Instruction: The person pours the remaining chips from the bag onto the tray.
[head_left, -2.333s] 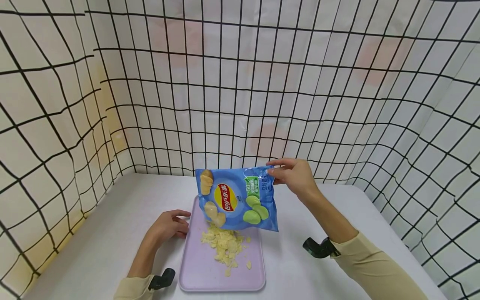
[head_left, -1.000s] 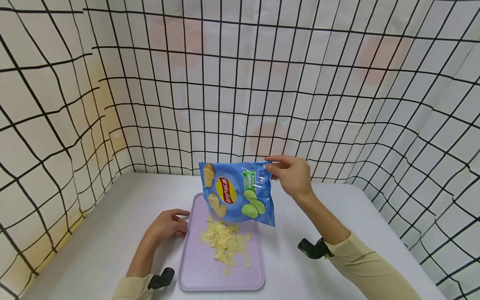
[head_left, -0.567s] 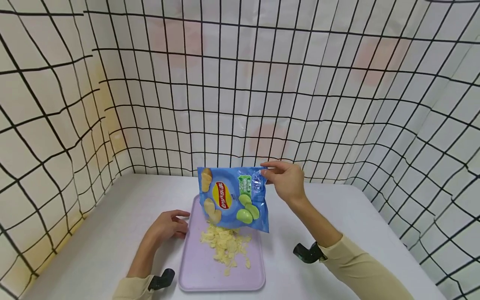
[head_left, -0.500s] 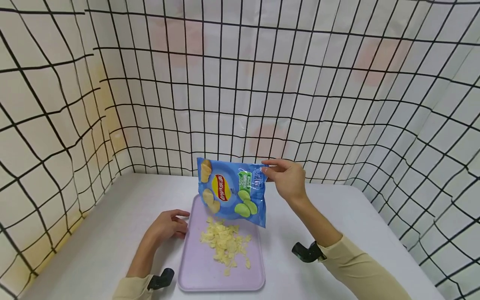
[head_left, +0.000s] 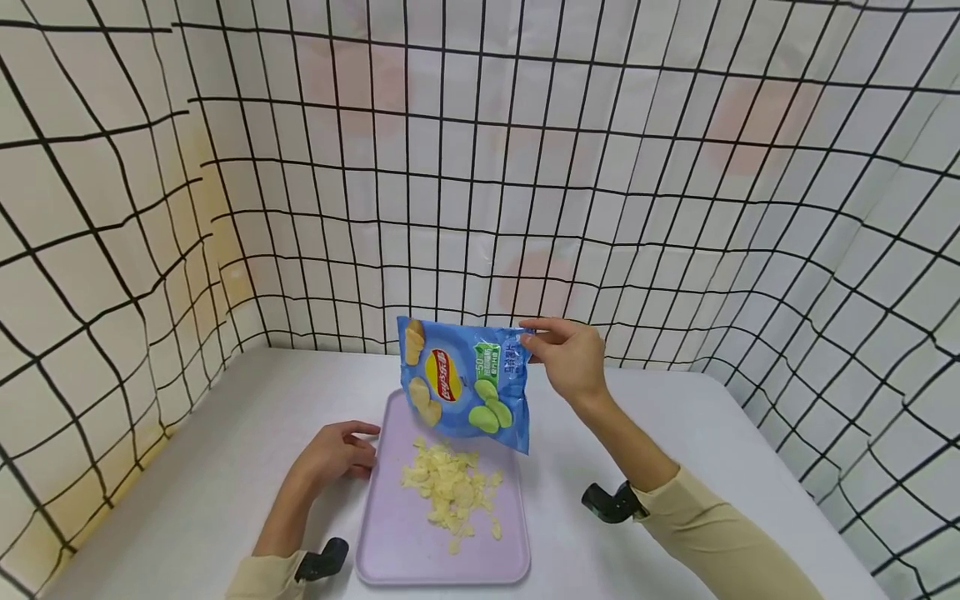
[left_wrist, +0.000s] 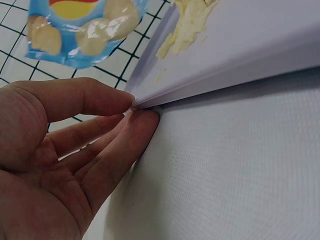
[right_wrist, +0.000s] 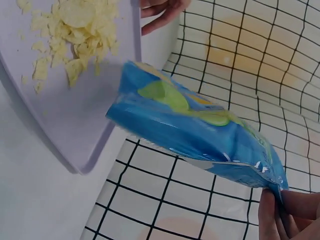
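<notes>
My right hand (head_left: 573, 358) pinches the upper right corner of a blue chip bag (head_left: 461, 379), its fingers and thumb meeting on the edge in the right wrist view. The bag hangs tilted over the far part of a lilac tray (head_left: 442, 562). Below it, broken potato chips (head_left: 450, 487) lie heaped on the tray, with a few loose bits around the pile. At the tray's left side, my left hand (head_left: 335, 452) holds the rim (left_wrist: 200, 90), thumb (left_wrist: 107, 102) above and fingers beneath it. The bag's opening is hidden from the head view.
The tray lies on a white table (head_left: 225, 467). A black wire grid (head_left: 480, 179) backed by white sheeting encloses the back and both sides. Black wrist cameras (head_left: 324, 559) sit at the sleeve cuffs.
The bag has bobbed up and down in the right hand and shifted slightly left overall. More of the chip heap shows below it. My left hand stays in place at the rim.
</notes>
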